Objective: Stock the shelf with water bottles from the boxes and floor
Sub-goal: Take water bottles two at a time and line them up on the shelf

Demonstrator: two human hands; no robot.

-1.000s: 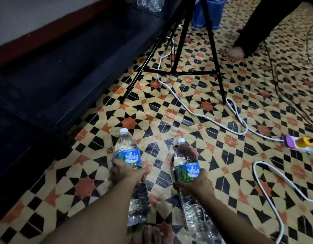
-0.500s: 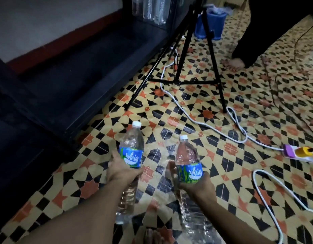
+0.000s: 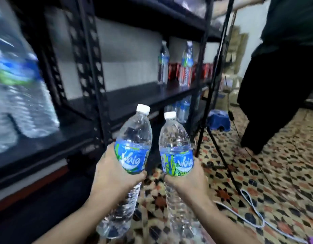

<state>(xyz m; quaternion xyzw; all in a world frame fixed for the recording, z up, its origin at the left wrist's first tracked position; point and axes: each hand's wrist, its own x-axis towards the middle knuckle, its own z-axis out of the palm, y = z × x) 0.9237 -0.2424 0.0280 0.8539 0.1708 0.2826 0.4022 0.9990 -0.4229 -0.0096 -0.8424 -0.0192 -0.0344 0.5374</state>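
Two hands, two bottles: the left hand (image 3: 113,175) curls round the left bottle (image 3: 132,136) at its label, and the right hand (image 3: 187,180) clamps the right bottle (image 3: 175,138) just below its label. Both are held side by side, caps up, just off the front edge of the black shelf (image 3: 134,97). Other bottles (image 3: 163,67) stand at its far end.

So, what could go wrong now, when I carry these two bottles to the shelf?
Possibly: the left hand grips the left bottle and the right hand the right bottle, so nothing is free to catch a slip. The tripod leg and white cable cross the floor to your right; you might trip.
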